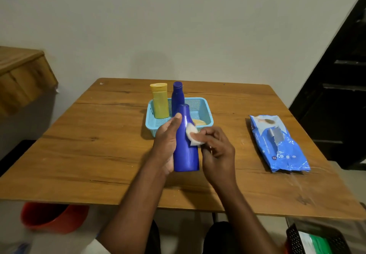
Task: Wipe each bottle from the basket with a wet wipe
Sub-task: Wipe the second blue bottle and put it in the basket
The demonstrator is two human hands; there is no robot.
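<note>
My left hand (166, 144) grips a tall blue bottle (186, 150) from its left side, holding it above the table in front of the basket. My right hand (215, 148) pinches a folded white wet wipe (193, 134) against the bottle's right shoulder. Behind them stands a light blue plastic basket (202, 108) holding an upright yellow bottle (160, 101) and a second upright blue bottle (177, 95). Something yellowish (199, 122) lies flat in the basket, mostly hidden by my hands.
A blue wet wipes pack (277, 142) lies on the right part of the wooden table (99, 144). Under the table's left front edge sits a red bucket (51, 218). A black crate (316, 242) is at the lower right, a dark shelf at the far right.
</note>
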